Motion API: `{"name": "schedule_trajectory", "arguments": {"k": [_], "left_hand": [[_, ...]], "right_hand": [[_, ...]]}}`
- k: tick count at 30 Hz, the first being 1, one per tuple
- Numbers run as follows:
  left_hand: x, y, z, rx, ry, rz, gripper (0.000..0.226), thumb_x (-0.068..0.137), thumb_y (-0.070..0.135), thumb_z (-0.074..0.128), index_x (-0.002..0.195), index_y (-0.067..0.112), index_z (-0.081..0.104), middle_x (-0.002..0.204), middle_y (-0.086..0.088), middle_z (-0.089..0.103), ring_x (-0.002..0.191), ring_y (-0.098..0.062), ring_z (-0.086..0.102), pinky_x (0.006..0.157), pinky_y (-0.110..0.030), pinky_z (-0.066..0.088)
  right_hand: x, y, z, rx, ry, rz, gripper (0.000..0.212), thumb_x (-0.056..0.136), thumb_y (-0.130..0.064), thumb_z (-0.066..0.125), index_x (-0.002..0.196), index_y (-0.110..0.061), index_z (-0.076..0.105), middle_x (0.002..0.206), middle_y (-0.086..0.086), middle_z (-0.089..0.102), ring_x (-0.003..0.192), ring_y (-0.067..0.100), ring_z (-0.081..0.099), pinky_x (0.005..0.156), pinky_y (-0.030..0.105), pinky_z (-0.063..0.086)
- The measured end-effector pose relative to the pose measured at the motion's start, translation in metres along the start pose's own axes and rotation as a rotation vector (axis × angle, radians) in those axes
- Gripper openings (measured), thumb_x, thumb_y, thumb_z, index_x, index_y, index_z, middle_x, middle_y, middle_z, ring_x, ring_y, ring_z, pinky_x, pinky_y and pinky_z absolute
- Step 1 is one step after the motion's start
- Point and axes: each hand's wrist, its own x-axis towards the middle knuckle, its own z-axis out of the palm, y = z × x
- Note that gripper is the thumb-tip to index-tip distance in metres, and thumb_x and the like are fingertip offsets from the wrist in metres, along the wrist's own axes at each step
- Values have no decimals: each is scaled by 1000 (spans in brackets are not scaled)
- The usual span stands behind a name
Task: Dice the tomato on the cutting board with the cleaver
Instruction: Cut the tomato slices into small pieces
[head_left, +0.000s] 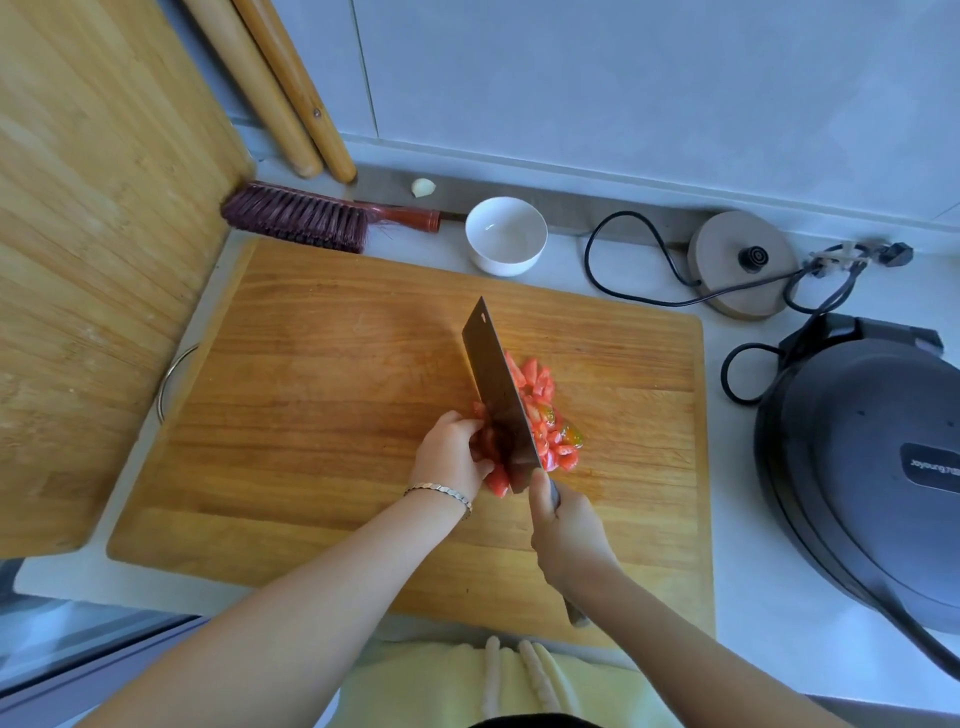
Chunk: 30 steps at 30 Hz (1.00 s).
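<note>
A large wooden cutting board (311, 405) lies flat on the counter. Near its middle right sits the tomato. Diced red pieces (545, 410) are piled to the right of the cleaver blade (493, 384), and uncut strips (496, 480) lie on the blade's left. My left hand (449, 454) presses curled fingers on those uncut strips, right against the blade. My right hand (563, 530) grips the cleaver handle, with the blade standing edge-down through the tomato.
A white bowl (505, 235) stands just beyond the board's far edge, beside a red brush (301, 215) and a garlic clove (423, 187). A second wooden board (93, 234) leans at the left. A kettle base (743, 262) with its cord and a dark electric cooker (862, 467) sit at the right.
</note>
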Motion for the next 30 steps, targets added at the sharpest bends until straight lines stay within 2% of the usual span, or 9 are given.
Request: {"name": "schedule_trajectory", "arguments": {"k": [4,8,14,17,19,21,24,27,30], "left_hand": [[-2,1,-3,-24,21,-13,33,77,4,65,109,9,66,104,-8,57,94,-23,61,81,-23,45],[-3,0,-5,-31,30,-66,26,78,18,66,103,10,66,91,-3,53,88,-23,60,74,-23,42],[0,4,1,-94,-81,-79,49,76,9,67,124,9,54,102,0,51,87,-17,64,85,-25,49],[4,11,3,-43,-128,-15,49,78,9,65,125,9,52,112,-4,53,81,-10,62,80,-19,46],[8,19,-4,42,-98,43,49,80,18,65,126,10,51,118,-6,51,87,-13,60,84,-21,47],[17,23,-11,190,-15,134,57,81,33,64,130,12,45,128,-7,46,111,-20,53,97,-30,46],[38,27,-21,269,15,135,69,85,37,55,142,14,24,152,-6,23,139,-26,24,115,-39,23],[58,34,-22,168,-85,29,70,89,27,49,146,17,11,158,-2,7,144,-24,11,117,-40,17],[70,39,-20,127,-120,63,62,89,19,47,145,18,20,155,-2,19,142,-21,16,115,-39,22]], "right_hand": [[-9,12,0,2,5,28,40,93,-43,31,62,-17,25,54,-5,26,48,13,24,46,28,24],[1,1,-3,94,-8,74,42,94,-46,29,65,-15,35,50,-3,30,40,12,27,41,23,27],[7,-22,-47,200,5,-10,42,96,-44,30,66,-15,38,40,-9,33,33,8,29,38,21,27],[7,-16,-78,194,87,-15,43,96,-44,32,65,-15,38,35,-12,32,32,9,28,39,21,27],[9,-8,-94,178,118,15,43,95,-45,33,66,-14,40,38,-10,32,33,11,28,40,21,27],[11,1,-106,158,119,39,42,95,-44,35,67,-13,41,40,-8,32,33,11,28,40,22,27],[14,10,-120,116,100,55,42,94,-45,36,66,-14,42,42,-6,34,32,10,29,39,23,27],[18,12,-126,93,82,68,43,94,-47,36,66,-13,41,45,-4,34,33,10,29,38,23,28],[22,9,-128,97,62,65,43,94,-46,36,68,-12,39,45,-4,33,33,10,28,38,22,27]]}}
